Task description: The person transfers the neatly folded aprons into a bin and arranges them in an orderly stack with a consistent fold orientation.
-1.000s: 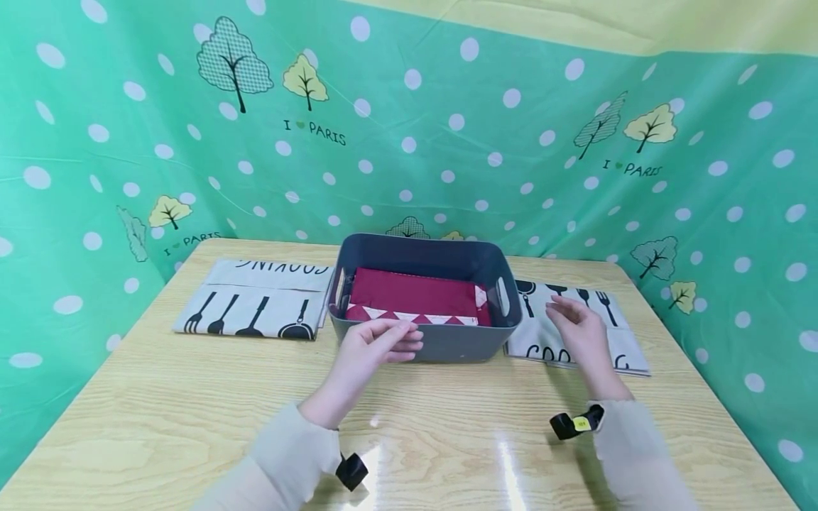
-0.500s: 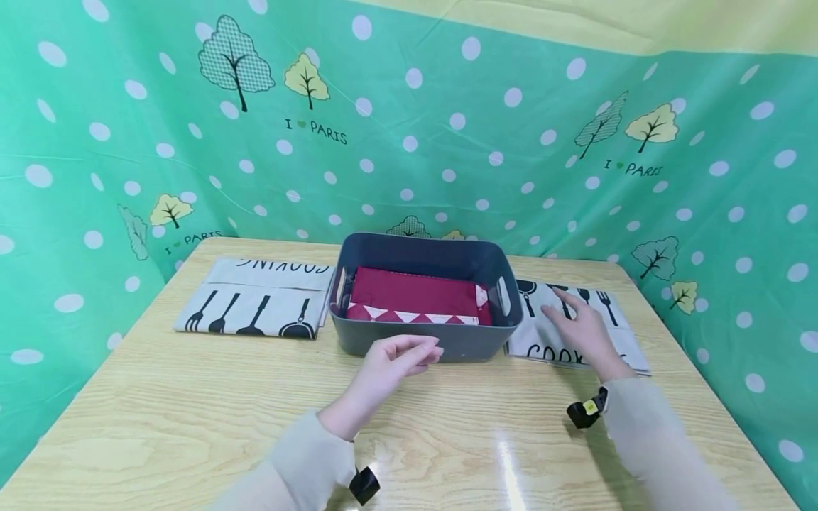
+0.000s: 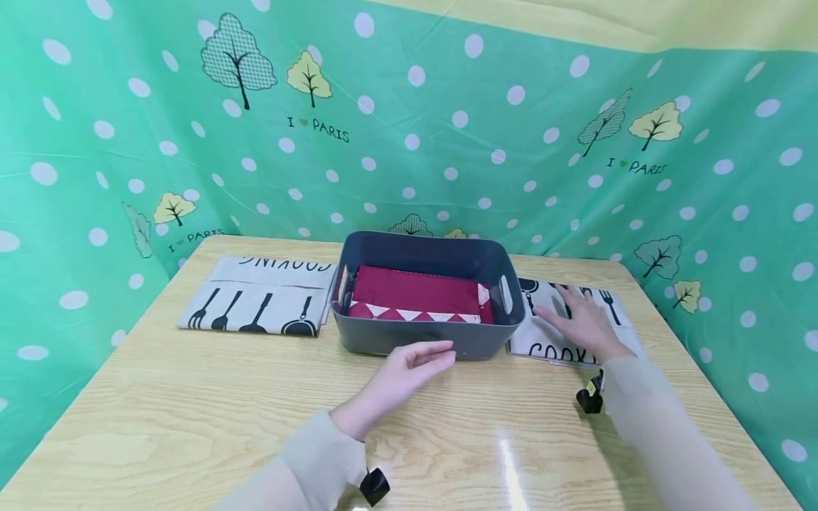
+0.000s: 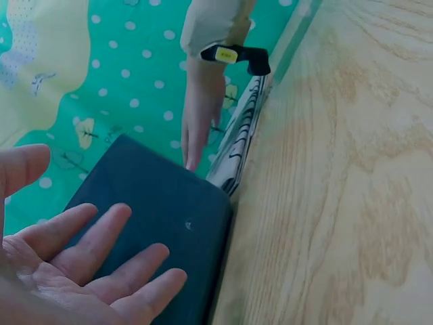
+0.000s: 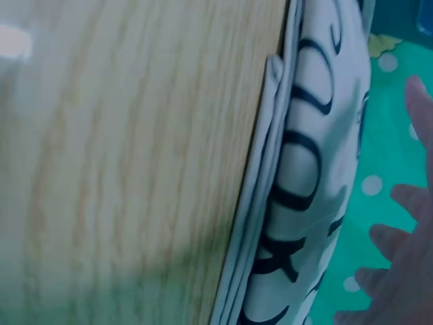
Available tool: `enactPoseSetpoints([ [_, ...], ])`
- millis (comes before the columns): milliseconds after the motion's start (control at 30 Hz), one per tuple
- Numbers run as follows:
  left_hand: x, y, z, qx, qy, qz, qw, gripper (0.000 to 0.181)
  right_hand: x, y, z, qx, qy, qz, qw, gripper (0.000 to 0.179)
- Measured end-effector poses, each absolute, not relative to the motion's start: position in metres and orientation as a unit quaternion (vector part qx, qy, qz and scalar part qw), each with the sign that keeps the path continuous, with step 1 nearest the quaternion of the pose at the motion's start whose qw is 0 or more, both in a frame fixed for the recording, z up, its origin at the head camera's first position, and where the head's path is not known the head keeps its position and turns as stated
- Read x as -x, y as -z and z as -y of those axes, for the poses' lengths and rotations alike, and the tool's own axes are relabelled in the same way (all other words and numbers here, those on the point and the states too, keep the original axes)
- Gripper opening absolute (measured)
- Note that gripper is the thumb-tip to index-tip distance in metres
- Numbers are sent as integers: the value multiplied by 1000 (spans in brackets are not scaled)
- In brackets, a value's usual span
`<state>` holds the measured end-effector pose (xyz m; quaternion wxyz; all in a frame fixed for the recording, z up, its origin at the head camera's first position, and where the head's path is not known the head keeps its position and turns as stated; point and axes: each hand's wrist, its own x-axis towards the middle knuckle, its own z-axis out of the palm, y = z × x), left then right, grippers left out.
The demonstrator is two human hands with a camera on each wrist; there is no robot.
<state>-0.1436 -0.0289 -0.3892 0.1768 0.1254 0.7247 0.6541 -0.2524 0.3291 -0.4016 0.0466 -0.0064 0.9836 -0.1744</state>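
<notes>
A dark grey plastic basket (image 3: 424, 339) stands at the back middle of the table, with folded dark red cloth (image 3: 415, 291) edged in red and white triangles inside it. My left hand (image 3: 409, 376) is in front of the basket's near wall, fingers spread and holding nothing; in the left wrist view its palm (image 4: 67, 271) shows. Over the folded white cloth (image 3: 543, 333) printed with black utensils and lettering, right of the basket, hovers my right hand (image 3: 581, 323). Its fingers (image 5: 389, 240) are spread apart, with nothing between them.
Left of the basket lies another folded white cloth (image 3: 255, 305) with black utensil prints. A green dotted curtain (image 3: 409, 142) hangs behind the wooden table (image 3: 192, 404). Each wrist carries a small black camera (image 3: 375, 487).
My left hand has moved right and down, away from the basket rim, and its fingers have loosened. The right hand has stayed over the right cloth and spread its fingers wider.
</notes>
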Motion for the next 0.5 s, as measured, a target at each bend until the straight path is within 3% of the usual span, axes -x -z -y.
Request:
enactPoseSetpoints([
  [500, 138, 395, 16, -150, -647, -720, 202, 50, 262, 423, -341, -23, 151, -976, 155, 115],
])
